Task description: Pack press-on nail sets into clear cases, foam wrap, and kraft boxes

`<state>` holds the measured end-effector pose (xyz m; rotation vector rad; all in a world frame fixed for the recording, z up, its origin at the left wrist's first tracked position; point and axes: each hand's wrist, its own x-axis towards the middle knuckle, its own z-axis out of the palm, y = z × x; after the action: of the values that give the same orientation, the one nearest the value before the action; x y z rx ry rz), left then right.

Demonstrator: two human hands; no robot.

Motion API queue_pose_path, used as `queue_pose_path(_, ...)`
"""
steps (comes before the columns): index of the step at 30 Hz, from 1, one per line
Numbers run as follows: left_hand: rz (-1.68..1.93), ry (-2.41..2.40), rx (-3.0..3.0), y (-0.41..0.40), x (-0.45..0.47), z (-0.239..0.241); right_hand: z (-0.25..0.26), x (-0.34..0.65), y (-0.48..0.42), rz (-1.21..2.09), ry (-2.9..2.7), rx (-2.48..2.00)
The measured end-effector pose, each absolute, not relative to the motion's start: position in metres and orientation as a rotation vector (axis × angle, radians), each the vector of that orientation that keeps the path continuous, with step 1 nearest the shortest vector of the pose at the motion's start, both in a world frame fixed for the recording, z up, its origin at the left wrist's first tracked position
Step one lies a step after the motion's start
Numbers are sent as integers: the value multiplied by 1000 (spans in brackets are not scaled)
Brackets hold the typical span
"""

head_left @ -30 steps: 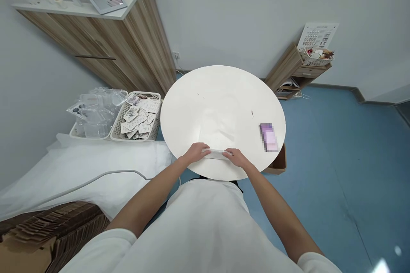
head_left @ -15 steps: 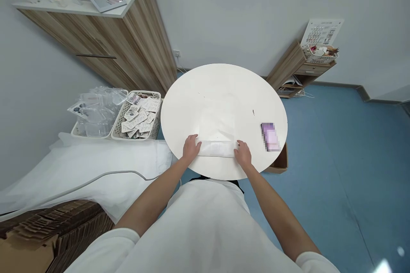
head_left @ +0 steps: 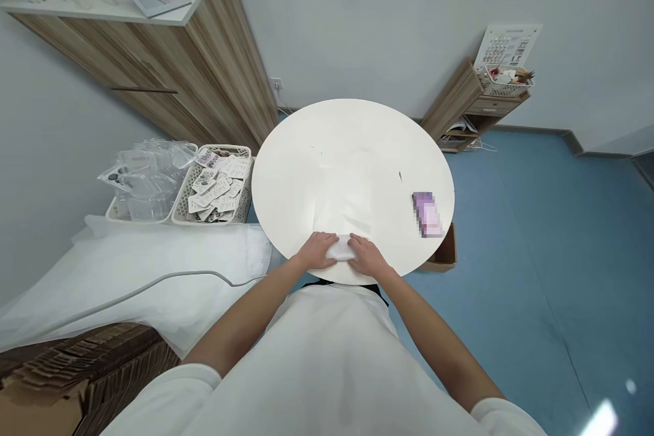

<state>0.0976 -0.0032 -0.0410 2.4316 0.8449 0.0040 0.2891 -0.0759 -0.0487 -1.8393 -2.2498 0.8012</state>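
A folded white cloth (head_left: 341, 247) lies near the front edge of the round white table (head_left: 352, 150). My left hand (head_left: 317, 250) rests on its left end with curled fingers. My right hand (head_left: 366, 255) presses its right end, fingers closed over it. The two hands sit close together, and only a small part of the cloth shows between them.
A purple blurred flat object (head_left: 427, 214) lies at the table's right edge. Two white baskets stand to the left, one with paper cards (head_left: 217, 187), one with clear plastic bags (head_left: 143, 177). A white-covered bed (head_left: 127, 272), a wooden cabinet (head_left: 194, 75) and a small shelf unit (head_left: 475, 102) surround the table.
Half a second ago the cloth lay stretched out as a long strip between my hands. My hands have since come together and the cloth is now a much shorter bundle.
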Motion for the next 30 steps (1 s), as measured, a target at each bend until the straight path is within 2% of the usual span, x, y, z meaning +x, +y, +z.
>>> queue_pose_path(6, -53, 820, 2146, -6, 88, -30, -27, 302, -86, 1228, -2065, -1790)
queue_pose_path(12, -55, 982, 1870, 22, 86, -32, -18, 313, -47, 1389, -1867, -1817)
queue_pose_path(19, 169, 1370, 1700, 41, 83, -51, -35, 315, -18, 1182, -1800, -2100)
queue_pose_path(26, 315, 1653, 1535, 39, 76, -64, -51, 327, -38, 966, -1729, -2342)
queue_pose_path(30, 497, 1689, 1703, 30, 66, -59, -52, 331, -62, 553, -1785, -2335)
